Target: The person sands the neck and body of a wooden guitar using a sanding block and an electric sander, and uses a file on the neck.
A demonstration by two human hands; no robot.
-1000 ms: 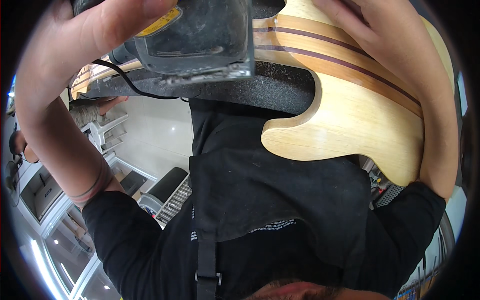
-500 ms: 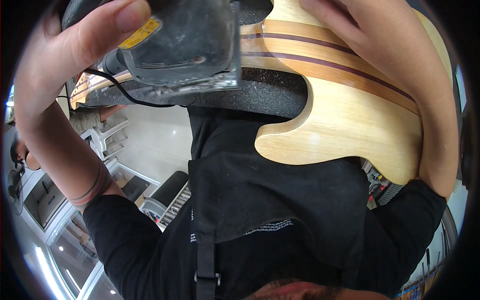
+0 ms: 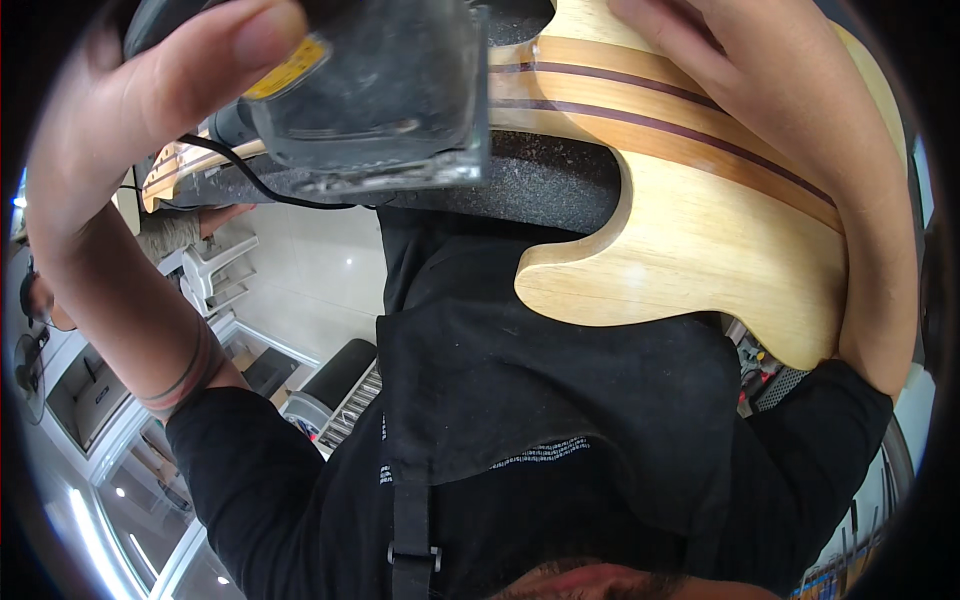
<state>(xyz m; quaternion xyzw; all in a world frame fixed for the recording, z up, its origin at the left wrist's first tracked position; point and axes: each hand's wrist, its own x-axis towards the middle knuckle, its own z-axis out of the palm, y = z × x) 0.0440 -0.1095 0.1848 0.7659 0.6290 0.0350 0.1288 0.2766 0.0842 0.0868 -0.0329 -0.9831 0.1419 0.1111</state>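
Note:
A dark, dusty power tool with a square base and a yellow label, which looks like a sander [image 3: 370, 100], is in my left hand [image 3: 170, 90]. My thumb lies across its top and the other fingers are hidden. Its base edge is blurred, over the striped neck [image 3: 560, 90] of an unfinished guitar. The pale wooden guitar body [image 3: 700, 240], with a curved horn and cutaway, spreads to the right. On its upper part rests my right hand [image 3: 700, 40], fingers stretched over the wood, their tips partly out of view. My right forearm lies along the body's edge.
A black cord [image 3: 270, 190] loops from the tool below the neck. Under the guitar is a dark, dust-speckled support [image 3: 540, 180]. At the far left are the pegged headstock [image 3: 163, 180], a white plastic chair [image 3: 215, 270] and another person [image 3: 45, 300].
The sander and my left hand have shifted slightly to the right. The guitar has also moved a little to the right, while my right hand stays on its body.

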